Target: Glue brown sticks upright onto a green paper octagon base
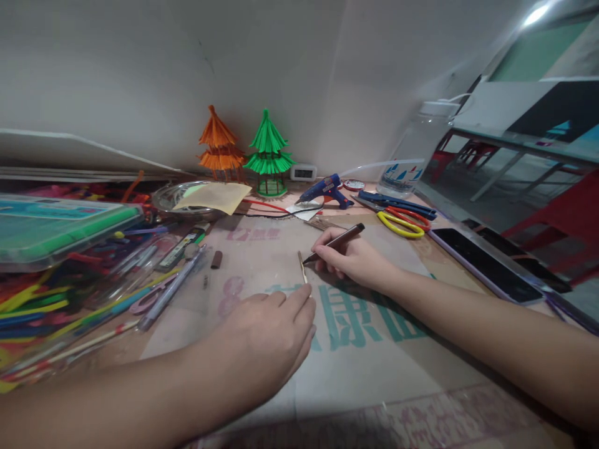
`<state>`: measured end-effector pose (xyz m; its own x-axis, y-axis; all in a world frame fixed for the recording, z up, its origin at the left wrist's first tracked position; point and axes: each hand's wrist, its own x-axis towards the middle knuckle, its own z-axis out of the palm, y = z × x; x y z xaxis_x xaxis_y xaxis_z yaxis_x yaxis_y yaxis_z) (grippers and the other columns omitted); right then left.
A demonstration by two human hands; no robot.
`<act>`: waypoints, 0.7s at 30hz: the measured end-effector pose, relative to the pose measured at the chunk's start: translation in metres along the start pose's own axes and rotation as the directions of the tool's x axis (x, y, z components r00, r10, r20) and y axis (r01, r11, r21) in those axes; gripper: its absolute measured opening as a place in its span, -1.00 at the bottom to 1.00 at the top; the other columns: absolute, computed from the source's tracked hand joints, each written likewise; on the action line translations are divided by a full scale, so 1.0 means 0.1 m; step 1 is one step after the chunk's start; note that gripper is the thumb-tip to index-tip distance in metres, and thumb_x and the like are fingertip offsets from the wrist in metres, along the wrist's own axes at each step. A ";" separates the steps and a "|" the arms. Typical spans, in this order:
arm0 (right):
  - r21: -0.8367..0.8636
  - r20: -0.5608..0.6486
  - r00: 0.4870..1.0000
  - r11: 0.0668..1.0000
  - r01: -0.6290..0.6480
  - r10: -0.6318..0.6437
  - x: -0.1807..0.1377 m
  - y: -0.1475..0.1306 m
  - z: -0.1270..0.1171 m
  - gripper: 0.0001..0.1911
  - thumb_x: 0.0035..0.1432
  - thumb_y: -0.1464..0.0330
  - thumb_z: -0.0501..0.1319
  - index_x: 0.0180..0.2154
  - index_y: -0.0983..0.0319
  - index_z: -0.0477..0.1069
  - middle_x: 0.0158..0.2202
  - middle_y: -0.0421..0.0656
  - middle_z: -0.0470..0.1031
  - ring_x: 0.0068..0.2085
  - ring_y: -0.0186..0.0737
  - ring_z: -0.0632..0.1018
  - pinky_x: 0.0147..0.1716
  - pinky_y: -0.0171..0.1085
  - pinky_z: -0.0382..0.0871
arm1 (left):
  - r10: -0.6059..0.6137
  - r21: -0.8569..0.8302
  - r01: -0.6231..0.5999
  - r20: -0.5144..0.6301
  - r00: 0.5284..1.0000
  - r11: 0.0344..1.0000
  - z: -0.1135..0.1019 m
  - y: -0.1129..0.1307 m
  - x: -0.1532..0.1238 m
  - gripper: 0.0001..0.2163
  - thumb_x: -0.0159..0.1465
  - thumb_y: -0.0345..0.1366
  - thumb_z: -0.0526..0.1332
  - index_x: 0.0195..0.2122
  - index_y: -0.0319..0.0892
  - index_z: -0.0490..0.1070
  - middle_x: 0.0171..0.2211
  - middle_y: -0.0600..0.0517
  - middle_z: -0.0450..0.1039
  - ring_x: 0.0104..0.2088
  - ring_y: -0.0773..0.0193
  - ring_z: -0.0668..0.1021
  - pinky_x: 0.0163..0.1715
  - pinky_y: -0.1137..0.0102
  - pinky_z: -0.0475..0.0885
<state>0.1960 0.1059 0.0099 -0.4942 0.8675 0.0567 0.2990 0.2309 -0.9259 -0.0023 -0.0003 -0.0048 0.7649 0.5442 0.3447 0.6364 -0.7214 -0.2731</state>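
Note:
My right hand (349, 252) is closed around a dark brown marker pen (344, 238), whose tip points down and left. Pinched in the fingers of my left hand (276, 330) is a thin wooden stick (303, 268), partly brown toward its far end. The pen tip meets the stick or lies very near it; I cannot tell which. Both hands rest low over a translucent sheet with green and pink printing (299, 374). A brown pen cap (216, 260) lies on the sheet to the left of the stick.
Orange (219, 146) and green (268, 156) pagoda models stand by the wall, near a blue glue gun (322, 190). Scissors (402, 223), a phone (486, 265) and a water bottle (405, 156) are at right. Craft supplies and a plastic box (70, 227) crowd the left.

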 end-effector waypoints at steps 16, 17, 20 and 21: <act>0.006 -0.015 1.000 1.000 0.001 -0.001 0.01 0.01 -0.01 -0.86 0.26 0.27 0.20 -0.26 0.21 0.34 -0.49 -0.23 0.53 -0.68 -0.48 0.30 -0.74 -0.44 0.10 | 0.000 0.009 0.000 -0.002 1.000 1.000 0.01 0.01 -0.03 -0.73 0.38 -0.36 0.12 0.01 -0.27 0.52 0.07 -0.17 0.56 -0.25 0.08 0.64 -0.40 0.24 0.53; 0.004 -0.006 1.000 1.000 -0.002 0.002 0.01 0.01 -0.01 -0.86 0.26 0.27 0.20 -0.27 0.21 0.34 -0.50 -0.23 0.53 -0.68 -0.47 0.30 -0.74 -0.44 0.11 | 0.000 0.009 0.000 -0.004 1.000 1.000 0.01 0.00 -0.02 -0.73 0.38 -0.35 0.12 0.01 -0.27 0.52 0.07 -0.17 0.56 -0.25 0.08 0.64 -0.40 0.24 0.53; 0.001 0.013 1.000 1.000 -0.015 0.015 0.01 0.00 -0.01 -0.86 0.26 0.28 0.20 -0.30 0.22 0.34 -0.53 -0.23 0.51 -0.67 -0.46 0.31 -0.71 -0.44 0.15 | 0.002 0.005 -0.002 -0.011 1.000 1.000 0.01 0.00 -0.02 -0.74 0.38 -0.35 0.12 0.00 -0.27 0.52 0.05 -0.17 0.57 -0.25 0.09 0.64 -0.40 0.24 0.53; 0.003 0.012 1.000 1.000 -0.014 0.013 0.01 0.00 -0.01 -0.86 0.25 0.28 0.20 -0.30 0.22 0.34 -0.54 -0.23 0.51 -0.66 -0.46 0.31 -0.71 -0.44 0.15 | 0.004 0.005 -0.004 -0.012 1.000 1.000 0.01 0.00 -0.02 -0.74 0.38 -0.35 0.12 -0.01 -0.27 0.53 0.05 -0.17 0.57 -0.25 0.09 0.64 -0.40 0.24 0.53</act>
<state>0.1965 0.1070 0.0102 -0.5001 0.8650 0.0397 0.3031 0.2178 -0.9277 -0.0039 -0.0015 -0.0065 0.7662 0.5360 0.3544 0.6337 -0.7216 -0.2788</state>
